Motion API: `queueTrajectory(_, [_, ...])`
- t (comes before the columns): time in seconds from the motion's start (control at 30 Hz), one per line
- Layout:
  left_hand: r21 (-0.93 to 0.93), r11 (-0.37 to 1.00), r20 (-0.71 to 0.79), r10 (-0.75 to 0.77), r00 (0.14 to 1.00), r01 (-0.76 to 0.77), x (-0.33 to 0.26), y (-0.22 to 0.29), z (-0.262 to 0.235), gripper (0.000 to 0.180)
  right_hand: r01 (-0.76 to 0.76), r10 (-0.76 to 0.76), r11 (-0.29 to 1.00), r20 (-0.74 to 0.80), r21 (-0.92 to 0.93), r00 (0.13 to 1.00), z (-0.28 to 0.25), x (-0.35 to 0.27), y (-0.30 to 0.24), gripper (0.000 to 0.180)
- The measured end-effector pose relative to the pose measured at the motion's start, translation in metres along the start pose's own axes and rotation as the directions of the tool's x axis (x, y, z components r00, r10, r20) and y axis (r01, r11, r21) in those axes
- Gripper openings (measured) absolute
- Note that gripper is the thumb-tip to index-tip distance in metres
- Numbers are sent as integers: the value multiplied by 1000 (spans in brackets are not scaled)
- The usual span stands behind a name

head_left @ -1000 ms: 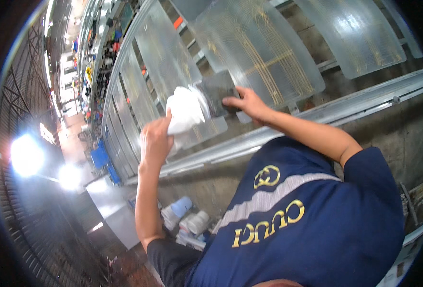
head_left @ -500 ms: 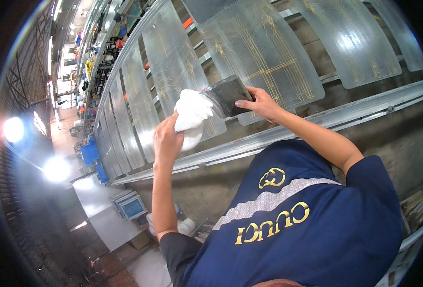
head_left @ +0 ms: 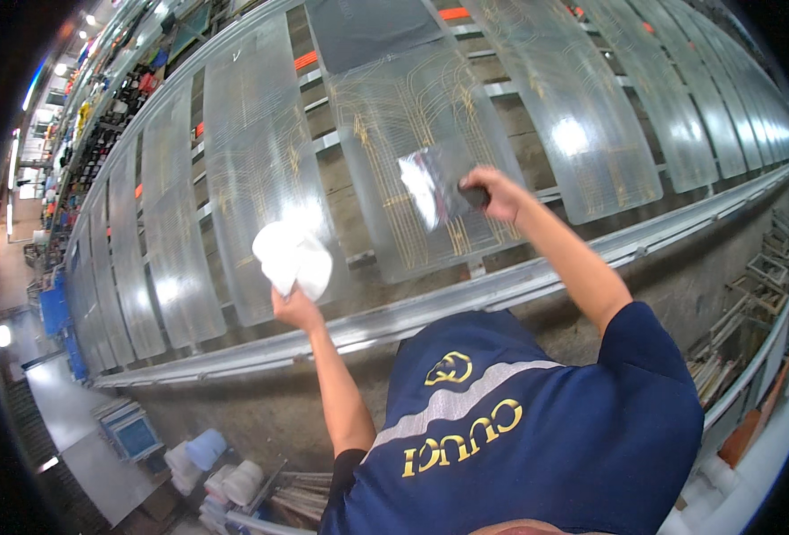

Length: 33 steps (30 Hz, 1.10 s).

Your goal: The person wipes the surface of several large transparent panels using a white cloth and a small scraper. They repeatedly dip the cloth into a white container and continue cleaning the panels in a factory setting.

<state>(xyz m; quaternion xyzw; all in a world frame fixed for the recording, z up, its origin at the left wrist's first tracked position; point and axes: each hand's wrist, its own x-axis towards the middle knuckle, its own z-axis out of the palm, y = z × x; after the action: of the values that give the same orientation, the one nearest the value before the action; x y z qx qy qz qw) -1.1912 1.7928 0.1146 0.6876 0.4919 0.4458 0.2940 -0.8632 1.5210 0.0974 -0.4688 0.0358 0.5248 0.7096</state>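
Beyond the left fingers [head_left: 285,301] spreads the white cloth [head_left: 293,260] they pinch.

We count one left hand [head_left: 297,310], one right hand [head_left: 499,193], one white cloth wad [head_left: 293,259], one dark-handled flat tool [head_left: 441,189], one dark sheet [head_left: 372,34] and at least eight translucent panels [head_left: 256,147].

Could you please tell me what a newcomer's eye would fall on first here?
First, the bright white wad in the left hand, left of centre. Then the flat, dark, shiny object in the right hand, over a grey panel with golden lines mid-picture.
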Motion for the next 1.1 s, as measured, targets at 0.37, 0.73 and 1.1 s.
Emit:
queueTrajectory(0.37, [171,985,-125,-5,992,27,26,-65,-4,23,145,-378,-365,289,-920,880,-20,159,-170,48])
queueTrajectory(0.73, [243,960,55,-160,986,142,-37,-157,-42,29,213,-447,-424,408,-880,796,-41,-79,73,62])
queueTrajectory(1.1, [227,958,193,-218,957,173,-26,-137,-42,35,127,-373,-357,266,-926,889,-7,170,-186,38])
